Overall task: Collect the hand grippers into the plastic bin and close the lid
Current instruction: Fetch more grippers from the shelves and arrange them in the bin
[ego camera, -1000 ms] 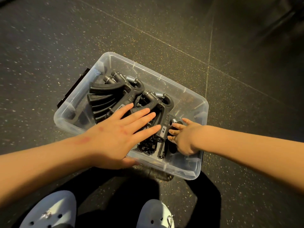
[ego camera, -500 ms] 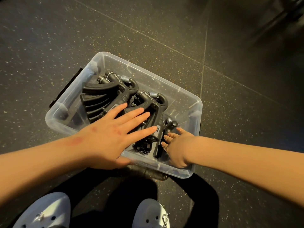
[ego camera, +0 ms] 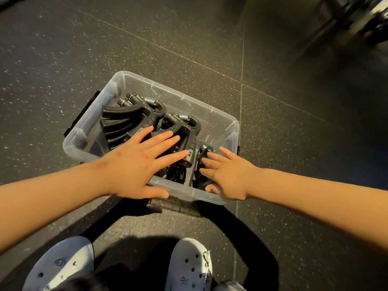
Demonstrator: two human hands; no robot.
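Observation:
A clear plastic bin [ego camera: 220, 122] stands open on the dark floor with several black hand grippers [ego camera: 126, 118] packed inside, their springs and knobs toward the far side. My left hand [ego camera: 142, 162] lies flat with straight fingers pressing on the middle grippers. My right hand [ego camera: 224, 173] reaches into the bin's near right corner, fingers spread and touching a single black hand gripper [ego camera: 201, 156] standing there. A black lid edge [ego camera: 81, 114] shows just beyond the bin's left side, partly hidden by the bin.
My two pale clogs [ego camera: 189, 267] stand just in front of the bin. Dark speckled floor tiles surround it. Blurred dark equipment [ego camera: 361, 15] sits at the top right corner.
My right hand has opened from loosely curled fingers to spread fingers on the gripper in the right corner. My left hand stays flat on the pile. The view has shifted slightly.

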